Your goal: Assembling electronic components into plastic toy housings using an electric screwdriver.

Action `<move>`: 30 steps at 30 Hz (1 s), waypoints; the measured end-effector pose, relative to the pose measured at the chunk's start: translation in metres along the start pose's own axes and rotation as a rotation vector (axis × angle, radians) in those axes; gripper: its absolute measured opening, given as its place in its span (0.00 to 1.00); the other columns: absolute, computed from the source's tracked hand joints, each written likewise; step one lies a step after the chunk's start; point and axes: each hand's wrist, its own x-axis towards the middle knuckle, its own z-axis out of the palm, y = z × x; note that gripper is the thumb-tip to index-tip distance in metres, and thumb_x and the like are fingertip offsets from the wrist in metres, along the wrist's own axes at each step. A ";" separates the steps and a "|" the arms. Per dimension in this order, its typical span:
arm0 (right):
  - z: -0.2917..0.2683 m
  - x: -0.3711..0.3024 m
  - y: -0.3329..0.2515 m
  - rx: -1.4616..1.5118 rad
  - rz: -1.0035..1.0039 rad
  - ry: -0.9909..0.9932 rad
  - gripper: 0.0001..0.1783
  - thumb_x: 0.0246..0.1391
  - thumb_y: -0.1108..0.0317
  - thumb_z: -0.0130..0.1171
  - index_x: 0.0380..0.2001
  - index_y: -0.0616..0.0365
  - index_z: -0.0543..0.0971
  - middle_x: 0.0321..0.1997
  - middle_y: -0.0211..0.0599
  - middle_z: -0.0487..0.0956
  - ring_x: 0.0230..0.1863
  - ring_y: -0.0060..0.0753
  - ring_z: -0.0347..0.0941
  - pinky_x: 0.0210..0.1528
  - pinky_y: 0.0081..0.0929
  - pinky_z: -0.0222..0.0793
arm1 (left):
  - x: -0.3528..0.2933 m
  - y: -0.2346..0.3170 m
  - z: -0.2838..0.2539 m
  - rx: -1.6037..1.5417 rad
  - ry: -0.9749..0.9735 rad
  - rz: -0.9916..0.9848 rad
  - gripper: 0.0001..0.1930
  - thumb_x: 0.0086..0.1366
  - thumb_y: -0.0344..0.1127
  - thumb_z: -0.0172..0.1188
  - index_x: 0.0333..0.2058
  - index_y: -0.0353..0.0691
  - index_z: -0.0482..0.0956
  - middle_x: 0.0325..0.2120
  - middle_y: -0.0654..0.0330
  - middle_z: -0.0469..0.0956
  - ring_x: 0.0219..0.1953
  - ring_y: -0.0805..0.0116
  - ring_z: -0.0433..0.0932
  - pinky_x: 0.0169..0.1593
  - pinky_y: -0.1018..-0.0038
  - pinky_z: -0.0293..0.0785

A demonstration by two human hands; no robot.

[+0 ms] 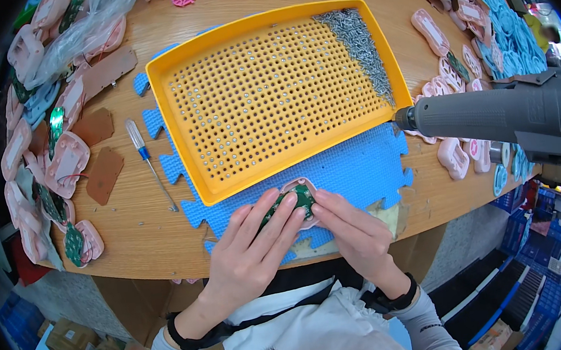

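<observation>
My left hand [253, 243] and my right hand [354, 229] press together on a pink plastic shell with a green circuit board [303, 198] in it. The piece lies on a blue foam mat [355, 167] at the near edge of the wooden table. My fingers cover most of the board. Just beyond it sits a yellow perforated tray [272, 94], tilted, with a heap of small silver screws [363, 47] along its right side and single screws standing in several holes.
A grey electric screwdriver [500, 118] hangs at the right, tip pointing left toward the tray. A blue-handled screwdriver [148, 161] lies left of the tray. Pink shells and green boards [54, 164] pile at left; more pink shells [450, 68] and blue parts [512, 34] at right. Brown pads [104, 174] lie left.
</observation>
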 end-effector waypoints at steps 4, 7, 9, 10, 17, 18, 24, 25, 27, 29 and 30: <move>-0.001 0.001 -0.001 -0.005 -0.002 0.000 0.16 0.43 0.84 0.56 0.39 0.68 0.78 0.45 0.48 0.78 0.48 0.43 0.75 0.50 0.34 0.72 | 0.000 0.001 0.000 -0.009 -0.011 -0.011 0.20 0.53 0.29 0.56 0.47 0.38 0.77 0.51 0.57 0.72 0.55 0.59 0.70 0.51 0.66 0.67; -0.006 0.007 -0.003 -0.058 0.040 -0.017 0.15 0.42 0.82 0.61 0.38 0.68 0.79 0.43 0.47 0.78 0.44 0.42 0.77 0.46 0.30 0.74 | -0.001 0.001 0.001 -0.012 -0.006 -0.020 0.20 0.53 0.29 0.56 0.47 0.38 0.77 0.52 0.57 0.72 0.55 0.59 0.70 0.52 0.66 0.67; -0.030 0.011 -0.010 -0.083 0.173 -0.065 0.15 0.45 0.81 0.58 0.39 0.67 0.78 0.42 0.46 0.79 0.45 0.44 0.76 0.44 0.35 0.74 | -0.001 0.000 0.003 -0.034 -0.001 -0.015 0.20 0.52 0.31 0.61 0.45 0.37 0.77 0.50 0.56 0.73 0.53 0.56 0.70 0.49 0.64 0.68; -0.042 0.003 -0.002 0.011 0.259 0.101 0.18 0.47 0.75 0.60 0.44 0.67 0.75 0.44 0.45 0.78 0.47 0.43 0.75 0.46 0.34 0.72 | 0.000 -0.001 0.003 -0.045 0.007 -0.012 0.20 0.51 0.31 0.64 0.44 0.37 0.77 0.49 0.56 0.73 0.52 0.54 0.71 0.47 0.62 0.69; -0.077 0.074 0.031 0.238 0.076 0.576 0.48 0.50 0.35 0.50 0.62 0.59 0.51 0.52 0.50 0.70 0.53 0.38 0.67 0.56 0.38 0.63 | 0.016 0.000 0.006 -0.114 0.001 0.015 0.21 0.51 0.32 0.64 0.46 0.37 0.76 0.49 0.57 0.73 0.53 0.56 0.70 0.46 0.62 0.70; -0.078 0.084 0.027 0.332 0.062 0.499 0.51 0.49 0.33 0.49 0.63 0.59 0.49 0.50 0.51 0.71 0.51 0.39 0.69 0.56 0.39 0.63 | 0.015 0.000 0.005 -0.118 -0.005 0.010 0.21 0.51 0.32 0.64 0.46 0.38 0.76 0.49 0.57 0.73 0.53 0.56 0.70 0.46 0.62 0.70; -0.081 0.110 0.011 0.650 -0.080 0.469 0.39 0.49 0.32 0.49 0.46 0.58 0.62 0.19 0.31 0.68 0.21 0.24 0.66 0.26 0.18 0.64 | 0.014 -0.001 0.002 -0.115 -0.025 0.018 0.21 0.53 0.29 0.55 0.48 0.35 0.74 0.51 0.55 0.71 0.54 0.58 0.69 0.51 0.66 0.69; -0.090 0.107 0.006 0.709 -0.084 0.420 0.38 0.48 0.32 0.50 0.44 0.58 0.62 0.19 0.31 0.68 0.19 0.23 0.66 0.23 0.18 0.64 | 0.014 -0.001 0.002 -0.118 -0.025 0.021 0.20 0.54 0.29 0.55 0.48 0.35 0.74 0.52 0.55 0.71 0.55 0.59 0.69 0.51 0.66 0.68; -0.099 0.111 -0.007 0.774 -0.108 0.357 0.37 0.48 0.32 0.50 0.42 0.58 0.63 0.17 0.30 0.68 0.15 0.23 0.65 0.18 0.17 0.62 | 0.014 -0.002 0.002 -0.134 -0.036 0.027 0.20 0.54 0.29 0.55 0.48 0.35 0.74 0.52 0.55 0.71 0.55 0.59 0.69 0.52 0.67 0.68; -0.098 0.123 -0.025 0.789 -0.142 0.323 0.38 0.47 0.31 0.50 0.39 0.58 0.64 0.16 0.28 0.68 0.12 0.23 0.64 0.15 0.17 0.62 | 0.014 -0.002 0.001 -0.143 -0.045 0.025 0.20 0.55 0.29 0.54 0.48 0.36 0.74 0.52 0.55 0.71 0.55 0.60 0.69 0.52 0.68 0.68; -0.092 0.129 -0.029 0.829 -0.170 0.289 0.38 0.46 0.31 0.51 0.39 0.59 0.64 0.16 0.29 0.68 0.12 0.23 0.65 0.16 0.17 0.63 | 0.014 -0.002 0.000 -0.141 -0.047 0.015 0.20 0.55 0.29 0.54 0.48 0.36 0.74 0.52 0.56 0.71 0.56 0.60 0.69 0.53 0.68 0.68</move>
